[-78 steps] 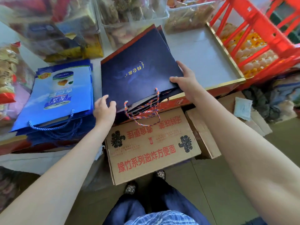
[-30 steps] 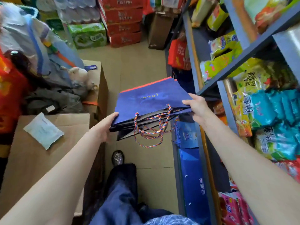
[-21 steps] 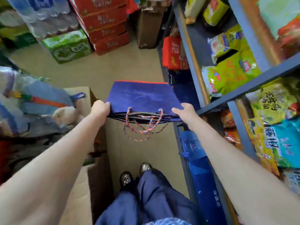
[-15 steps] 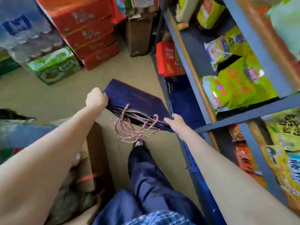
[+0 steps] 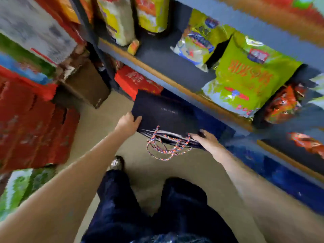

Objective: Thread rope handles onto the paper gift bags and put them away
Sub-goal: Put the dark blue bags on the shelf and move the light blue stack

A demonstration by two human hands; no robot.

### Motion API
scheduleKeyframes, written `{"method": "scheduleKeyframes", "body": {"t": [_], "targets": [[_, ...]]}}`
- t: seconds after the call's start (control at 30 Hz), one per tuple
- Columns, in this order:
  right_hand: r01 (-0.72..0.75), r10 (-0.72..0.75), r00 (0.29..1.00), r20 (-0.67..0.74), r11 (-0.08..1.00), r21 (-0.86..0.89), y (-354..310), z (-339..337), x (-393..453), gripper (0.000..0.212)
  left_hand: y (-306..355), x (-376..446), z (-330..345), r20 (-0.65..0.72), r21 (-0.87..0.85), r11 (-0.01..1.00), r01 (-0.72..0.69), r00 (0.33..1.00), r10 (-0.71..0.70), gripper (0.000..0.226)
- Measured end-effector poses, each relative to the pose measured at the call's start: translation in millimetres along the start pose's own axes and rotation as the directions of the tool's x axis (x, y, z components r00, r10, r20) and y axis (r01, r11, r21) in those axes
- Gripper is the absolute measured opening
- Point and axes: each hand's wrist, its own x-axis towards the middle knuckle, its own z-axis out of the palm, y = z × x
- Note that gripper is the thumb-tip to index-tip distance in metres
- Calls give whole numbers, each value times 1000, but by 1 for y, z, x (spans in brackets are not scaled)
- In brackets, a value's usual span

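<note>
Head view: left hand (image 5: 128,122) and right hand (image 5: 204,138) are gripping opposite ends of the flat navy gift bags (image 5: 164,114), rope handles (image 5: 166,148) dangling, probably keeping the stack level for sliding under the shelf (image 5: 175,81).

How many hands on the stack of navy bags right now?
2. The left hand grips the near-left corner of the stack of flat navy paper gift bags; the right hand holds its near-right edge.

Beige floor (image 5: 98,123); blue shelving (image 5: 168,65) right.
</note>
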Motion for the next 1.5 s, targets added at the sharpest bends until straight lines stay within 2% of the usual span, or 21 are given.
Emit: {"method": "scheduleKeyframes", "body": {"t": [0.07,0.13,0.2,0.23,0.27,0.3,0.4,0.5,0.6,0.73,0.87,0.97,1.03,1.13,1.27,1.37,1.5], "targets": [[-57,65,996,-59,989,134,14,13,12,35,4,32,6,85,95,990,-106,992,98,52],[-61,85,988,-129,982,177,28,25,27,68,8,63,19,199,161,970,-184,968,151,63],[-68,114,966,-232,979,194,49,40,48,103,5,94,43,306,142,950,-277,925,224,84],[-62,116,963,-244,974,220,60,47,62,106,1,111,58,324,134,928,-347,901,290,101],[-62,123,960,-251,969,238,69,54,73,98,-1,125,74,318,143,901,-410,881,351,116],[-63,132,952,-275,967,247,79,61,83,91,-5,142,92,324,187,874,-448,868,376,118],[-28,141,909,-391,959,281,120,77,118,87,-5,181,138,367,315,810,-495,850,377,94],[-17,151,853,-500,965,263,150,82,153,83,7,217,182,369,323,754,-573,809,457,100],[-11,139,821,-554,974,227,176,81,194,84,14,250,225,320,305,714,-630,774,547,92],[4,96,779,-619,987,159,207,75,255,78,15,288,279,322,289,717,-634,770,551,90],[-82,109,880,-462,994,78,245,79,319,91,0,324,332,510,337,734,-590,769,384,106],[-135,101,897,-430,990,-49,267,85,345,112,0,340,352,564,418,639,-646,736,374,120],[-197,118,897,-427,969,-147,277,88,350,119,0,341,358,544,437,633,-639,748,380,121],[-263,144,902,-406,931,-253,278,93,354,125,-6,344,360,507,437,690,-577,792,341,124],[-248,135,907,-398,937,-246,281,106,361,122,-20,352,373,505,483,670,-564,804,314,126],[-250,102,875,-473,933,-259,287,117,368,118,-23,360,383,422,523,652,-549,831,362,122],[-216,47,823,-566,947,-236,295,129,370,102,-25,361,381,390,543,633,-552,833,392,117]]}}
